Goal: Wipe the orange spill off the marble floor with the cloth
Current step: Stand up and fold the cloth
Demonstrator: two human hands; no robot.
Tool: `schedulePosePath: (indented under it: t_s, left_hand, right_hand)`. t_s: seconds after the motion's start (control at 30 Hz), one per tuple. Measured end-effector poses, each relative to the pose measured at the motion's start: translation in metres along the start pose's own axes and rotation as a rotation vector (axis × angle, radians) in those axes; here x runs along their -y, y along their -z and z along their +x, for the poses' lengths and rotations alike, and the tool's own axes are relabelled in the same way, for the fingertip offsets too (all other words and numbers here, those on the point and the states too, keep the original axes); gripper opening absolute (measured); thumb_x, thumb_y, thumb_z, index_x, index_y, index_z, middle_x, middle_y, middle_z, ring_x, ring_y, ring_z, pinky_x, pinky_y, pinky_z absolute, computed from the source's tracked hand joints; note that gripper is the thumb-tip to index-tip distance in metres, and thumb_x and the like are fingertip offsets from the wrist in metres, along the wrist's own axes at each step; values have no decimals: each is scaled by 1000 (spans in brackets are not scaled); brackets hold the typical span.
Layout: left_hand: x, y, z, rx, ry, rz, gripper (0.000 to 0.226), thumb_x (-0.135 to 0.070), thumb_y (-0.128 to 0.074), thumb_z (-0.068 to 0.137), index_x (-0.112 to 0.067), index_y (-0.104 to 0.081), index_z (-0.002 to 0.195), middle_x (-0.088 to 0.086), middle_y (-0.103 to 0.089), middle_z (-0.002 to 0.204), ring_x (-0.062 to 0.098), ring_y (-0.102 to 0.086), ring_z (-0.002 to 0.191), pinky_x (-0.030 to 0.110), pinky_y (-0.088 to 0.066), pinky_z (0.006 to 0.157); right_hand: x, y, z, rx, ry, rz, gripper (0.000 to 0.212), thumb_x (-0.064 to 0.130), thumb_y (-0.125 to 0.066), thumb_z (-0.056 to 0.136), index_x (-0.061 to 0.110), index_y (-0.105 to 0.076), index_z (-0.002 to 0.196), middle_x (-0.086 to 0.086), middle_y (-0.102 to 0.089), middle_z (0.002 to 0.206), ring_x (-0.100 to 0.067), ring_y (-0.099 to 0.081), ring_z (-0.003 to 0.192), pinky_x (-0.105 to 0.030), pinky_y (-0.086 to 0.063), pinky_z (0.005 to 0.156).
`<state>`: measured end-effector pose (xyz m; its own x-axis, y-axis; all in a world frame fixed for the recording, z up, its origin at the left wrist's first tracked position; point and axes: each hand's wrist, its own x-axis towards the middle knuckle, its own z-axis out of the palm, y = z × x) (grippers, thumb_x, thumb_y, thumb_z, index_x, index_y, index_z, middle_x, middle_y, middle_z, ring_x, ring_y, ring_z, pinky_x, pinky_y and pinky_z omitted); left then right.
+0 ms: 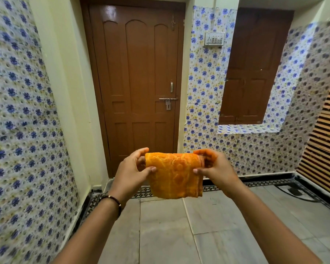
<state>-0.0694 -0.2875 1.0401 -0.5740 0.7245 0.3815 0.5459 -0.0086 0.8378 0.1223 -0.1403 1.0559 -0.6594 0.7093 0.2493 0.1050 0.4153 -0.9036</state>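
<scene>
Head view, item one: cloth, orange, folded, hanging at centre frame, held up in the air well above the marble floor. Left hand is pinching its left upper edge between thumb and fingers; right hand is gripping the right upper edge likewise. Step in hand, by judgement: the cloth is being readied or inspected, not wiping. No orange spill is showing on the visible floor slabs at lower centre; whether it is already wiped or lying out of frame cannot be told. Next move likely calls for lowering the cloth flat to the floor once the spill is located. Surroundings: brown door at upper centre, shut; flowered wall covering at left and right; switch plate at upper right; slatted panel at right edge; dark cable lying on the floor at lower right, a possible snag.
</scene>
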Motion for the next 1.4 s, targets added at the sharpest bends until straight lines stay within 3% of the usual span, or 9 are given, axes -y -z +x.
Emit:
schedulePosePath:
  t_s: [0.2, 0.33, 0.4, 0.63, 0.77, 0.9, 1.07, 1.27, 1.4]
  left_hand:
    - [-1, -3, -6, -156, -121, 97, 32, -14, -68, 85, -32, -59, 110, -4, -59, 110, 13, -57, 104, 17, -50, 76]
    - [-4, -3, -10, -87, -78, -40, 22, -33, -61, 87, -43, -50, 104, -6, -44, 124, 19, -47, 116, 37, -51, 89]
    - [-10, -8, -15, 48, -4, -239, 25, -43, -49, 85, -35, -46, 108, -10, -53, 117, 12, -54, 109, 27, -52, 79]
    - [-3, -48, -22, -64, 11, -75, 28, -39, -33, 98, -16, -43, 111, -8, -56, 86, 9, -56, 76, 20, -46, 59]
    - [1, -76, -26, 208, 350, -409, 38, -47, -46, 92, -24, -34, 120, -9, -55, 101, 6, -56, 90, 31, -51, 71]
    - [14, -112, -34, 512, 390, -587, 94, -32, -78, 69, -37, -17, 141, -1, -58, 121, 18, -63, 105, 33, -56, 70]
    - [2, -174, -36, 520, 427, -789, 56, -7, -63, 87, -30, -35, 130, 7, -64, 112, 21, -70, 90, 30, -56, 65]
    - [-25, -275, -36, 643, 232, -559, 37, -17, -49, 98, -42, -39, 123, 8, -60, 115, 30, -65, 95, 53, -57, 76]
    - [-56, -352, -43, 673, 32, -438, 27, -18, -42, 100, -40, -51, 112, -8, -58, 117, 13, -58, 102, 30, -52, 85]
  right_hand:
    - [-6, -13, -4, -205, 260, -362, 22, 7, -75, 75, 20, -58, 78, 0, -53, 90, -10, -51, 84, -18, -44, 65]
    - [-4, -14, -18, -121, 112, 268, 17, 5, -66, 84, 15, -53, 84, -6, -59, 90, -20, -60, 86, -30, -53, 66]
    - [-5, -19, -21, -125, 38, 411, 9, 14, -61, 88, 16, -53, 89, -5, -61, 88, -21, -62, 84, -32, -55, 68]
    - [-28, -37, -32, -476, 56, -93, 18, 30, -48, 97, 12, -46, 100, 5, -55, 76, -3, -52, 67, -9, -40, 53]
    - [-43, -22, -46, -596, -84, -130, 19, 32, -52, 95, 13, -48, 98, 6, -56, 79, -6, -53, 72, -12, -37, 54]
    - [-62, 14, -63, -683, -432, 235, 32, 34, -64, 88, 10, -59, 108, -8, -66, 103, -23, -62, 92, -38, -54, 79]
    - [-74, 70, -108, -411, -512, 825, 43, 18, -61, 81, 9, -56, 123, -15, -68, 109, -28, -70, 86, -37, -58, 63]
    - [-123, 143, -137, -592, -528, 513, 27, 19, -45, 99, 44, -53, 107, -10, -65, 114, -31, -66, 98, -57, -53, 82]
    - [-151, 199, -143, -831, -506, 136, 29, 24, -43, 100, 52, -47, 106, -9, -58, 118, -30, -62, 99, -56, -53, 82]
